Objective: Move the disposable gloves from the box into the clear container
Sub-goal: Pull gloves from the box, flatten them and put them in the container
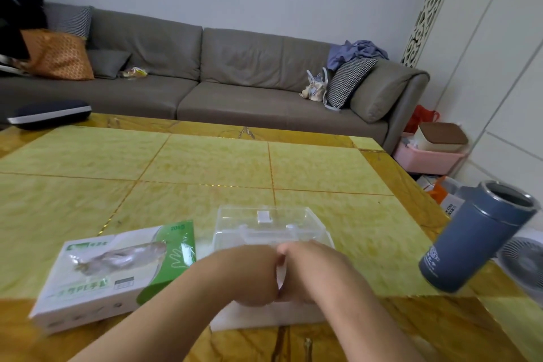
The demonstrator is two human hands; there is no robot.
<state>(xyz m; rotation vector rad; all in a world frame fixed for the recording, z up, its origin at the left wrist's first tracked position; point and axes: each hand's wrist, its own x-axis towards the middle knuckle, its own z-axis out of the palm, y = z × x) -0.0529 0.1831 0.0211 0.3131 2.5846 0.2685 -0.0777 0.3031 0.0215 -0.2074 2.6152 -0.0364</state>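
**Pressing down into the clear container**

Pressing together over the clear container (271, 232) near the table's (88, 173) front edge, left hand (249, 279) and right hand (305, 273) hide their fingers; grip unclear. Gloves (117, 256) show through the box (114, 273) window alongside. Uneven pressure could slide the container.

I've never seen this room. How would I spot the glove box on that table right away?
Start at the yellow-green table in front of the grey sofa. At its near edge, left of the clear container and the two hands, lies the glove box. It is the only flat white carton with a green corner, and clear plastic gloves poke from its top.
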